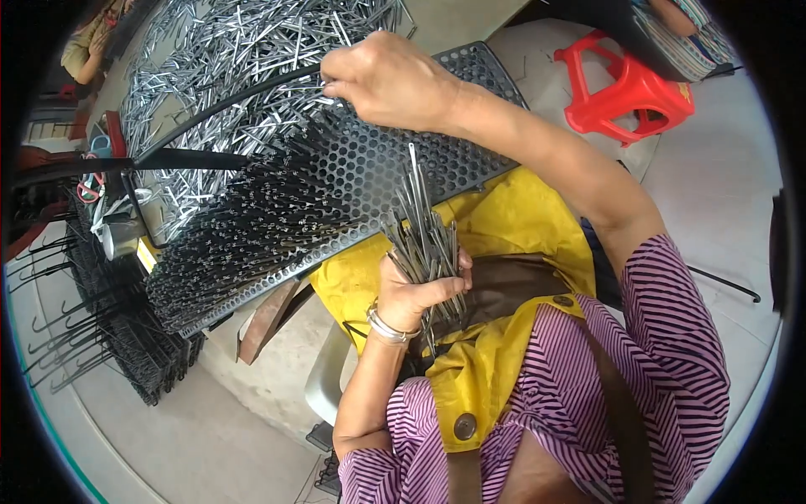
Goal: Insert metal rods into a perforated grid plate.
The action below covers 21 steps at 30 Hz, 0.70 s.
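My left hand [420,290], with bangles at the wrist, is closed around an upright bundle of thin grey metal rods [420,244] above my lap. My right hand [382,80] hovers over the far part of a black perforated tray [369,151], its fingers pinched together. What they hold, if anything, is hidden. A black curved arm [227,105] comes from the left and meets my fingers in the picture; I cannot tell whether they touch it. Many dark rods [243,227] stand packed in the tray's left part, while holes show bare toward the right.
Loose silvery rods [243,50] lie heaped on the table behind the tray. At left are a metal cup [119,237], scissors [91,186] and a black rack with hooks [117,319]. A red plastic stool [625,92] stands at right. Other people show at the upper edges.
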### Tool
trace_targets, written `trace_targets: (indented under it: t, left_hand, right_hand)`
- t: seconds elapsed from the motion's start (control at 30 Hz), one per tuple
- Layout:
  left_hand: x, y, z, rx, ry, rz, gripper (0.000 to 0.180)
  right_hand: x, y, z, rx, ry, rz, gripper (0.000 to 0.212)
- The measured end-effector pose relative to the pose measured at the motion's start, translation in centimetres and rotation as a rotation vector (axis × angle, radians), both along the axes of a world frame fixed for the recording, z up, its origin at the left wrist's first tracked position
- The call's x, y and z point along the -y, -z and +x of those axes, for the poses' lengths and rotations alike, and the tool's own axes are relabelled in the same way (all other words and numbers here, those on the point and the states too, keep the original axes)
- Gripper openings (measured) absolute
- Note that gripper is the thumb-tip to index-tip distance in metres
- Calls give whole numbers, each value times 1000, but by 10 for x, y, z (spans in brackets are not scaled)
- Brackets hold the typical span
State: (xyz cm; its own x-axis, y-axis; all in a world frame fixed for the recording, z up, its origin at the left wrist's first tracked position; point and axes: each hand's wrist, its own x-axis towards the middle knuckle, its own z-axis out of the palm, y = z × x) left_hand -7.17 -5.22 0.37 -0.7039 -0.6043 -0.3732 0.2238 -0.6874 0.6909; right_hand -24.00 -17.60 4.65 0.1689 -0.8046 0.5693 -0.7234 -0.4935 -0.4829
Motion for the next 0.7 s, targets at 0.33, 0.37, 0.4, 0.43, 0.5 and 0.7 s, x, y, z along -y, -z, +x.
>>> trace_targets:
  t: [0.33,0.37,0.4,0.43,0.5,0.7]
  left_hand:
    - [-1,-2,0,-18,-34,25,32]
    - [0,-2,1,-20,-37,21,32]
    - [0,-2,2,-23,-38,18,32]
    - [1,-1,1,-30,-37,6,32]
    - [3,-1,2,-29,-31,5,32]
    - [3,0,-1,-23,2,15,33]
  right_hand:
    - [-11,12,-6,4,-50,125,15]
    - [-18,8,-8,187,-75,243,16]
    - [-25,4,-10,370,-99,362,18]
    - [-35,-3,-14,369,-95,363,18]
    - [-53,-13,-17,726,-165,887,17]
    - [-69,0,-20,735,-217,798,14]
